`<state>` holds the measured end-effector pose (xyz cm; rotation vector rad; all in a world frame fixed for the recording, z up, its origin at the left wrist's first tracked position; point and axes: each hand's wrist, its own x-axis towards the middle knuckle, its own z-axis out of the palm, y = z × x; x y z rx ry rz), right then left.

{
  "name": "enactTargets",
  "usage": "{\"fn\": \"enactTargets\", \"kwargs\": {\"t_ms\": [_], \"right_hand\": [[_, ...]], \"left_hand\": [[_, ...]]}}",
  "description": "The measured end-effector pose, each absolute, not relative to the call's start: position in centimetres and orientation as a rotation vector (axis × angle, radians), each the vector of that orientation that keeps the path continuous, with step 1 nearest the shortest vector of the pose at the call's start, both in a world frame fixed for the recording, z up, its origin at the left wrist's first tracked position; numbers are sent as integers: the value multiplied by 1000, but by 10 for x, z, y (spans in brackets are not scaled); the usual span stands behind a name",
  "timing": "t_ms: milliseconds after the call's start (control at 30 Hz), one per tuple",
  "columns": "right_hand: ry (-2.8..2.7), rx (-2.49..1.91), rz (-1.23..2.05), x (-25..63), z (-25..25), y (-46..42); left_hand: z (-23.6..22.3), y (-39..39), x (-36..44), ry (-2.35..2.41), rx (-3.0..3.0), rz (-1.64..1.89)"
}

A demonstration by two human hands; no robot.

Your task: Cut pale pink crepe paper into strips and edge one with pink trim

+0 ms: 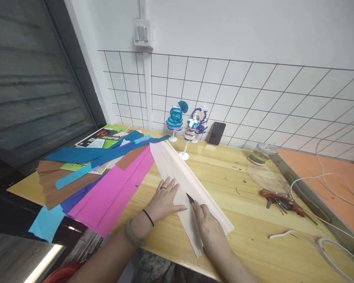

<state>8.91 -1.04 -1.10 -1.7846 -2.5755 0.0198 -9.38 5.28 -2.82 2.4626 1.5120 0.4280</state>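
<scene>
A long sheet of pale pink crepe paper (181,161) lies over the wooden table, running from the back toward the front edge. My left hand (165,198) rests flat on its left side, fingers spread. Just to the right, my right hand (208,224) is closed around dark-bladed scissors (190,198). Most of the scissors are hidden in the hand; their blade points up the sheet. A slit in the paper runs from the blade toward the front edge, with a narrower strip to its left. Bright pink crepe paper (115,192) spreads out farther left.
Blue, brown and turquoise paper strips (73,155) overlap a green booklet (118,129) at left. Small dress forms (176,118) and a phone (216,133) stand at the back. On the right are a glass jar (260,154), tools (280,200), a tape roll (339,255) and a white cable (309,177).
</scene>
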Motion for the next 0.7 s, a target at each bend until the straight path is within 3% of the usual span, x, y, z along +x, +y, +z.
{"fn": "enactTargets", "kwargs": {"t_ms": [700], "right_hand": [[-2622, -1786, -43, 84, -15, -7]], "left_hand": [[-23, 50, -94, 1545, 2457, 400]]}}
